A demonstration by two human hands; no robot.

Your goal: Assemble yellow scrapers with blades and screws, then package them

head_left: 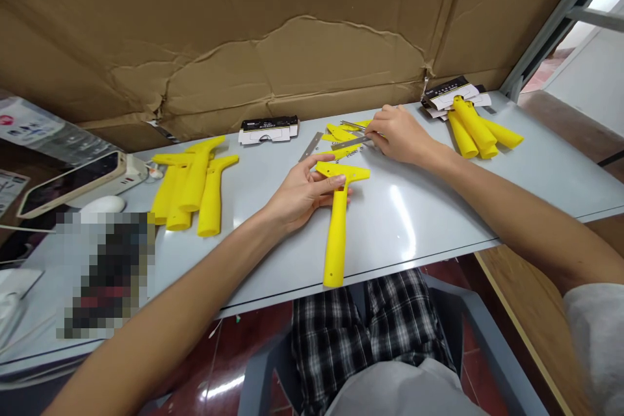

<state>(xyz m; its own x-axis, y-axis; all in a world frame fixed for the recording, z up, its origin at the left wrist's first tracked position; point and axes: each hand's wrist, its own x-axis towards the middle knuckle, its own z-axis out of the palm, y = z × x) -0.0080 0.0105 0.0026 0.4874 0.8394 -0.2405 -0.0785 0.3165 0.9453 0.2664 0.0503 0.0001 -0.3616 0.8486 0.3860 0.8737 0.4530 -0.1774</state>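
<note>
L hand [305, 190] grips yellow handle [335, 234], near-centre of table [439, 218]; R hand [397, 133] at metal strip [347, 143], far side — exact grip unclear. Poss. risk: careless reach cuts fingers — edge may be sharp.

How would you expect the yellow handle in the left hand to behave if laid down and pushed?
The yellow handle looks stiff, its long grip showing no sag. It is probably light for its size, since similar handles at the left show hollow ends. The round grip might start to roll, but the wide crosspiece would likely stop it.
</note>
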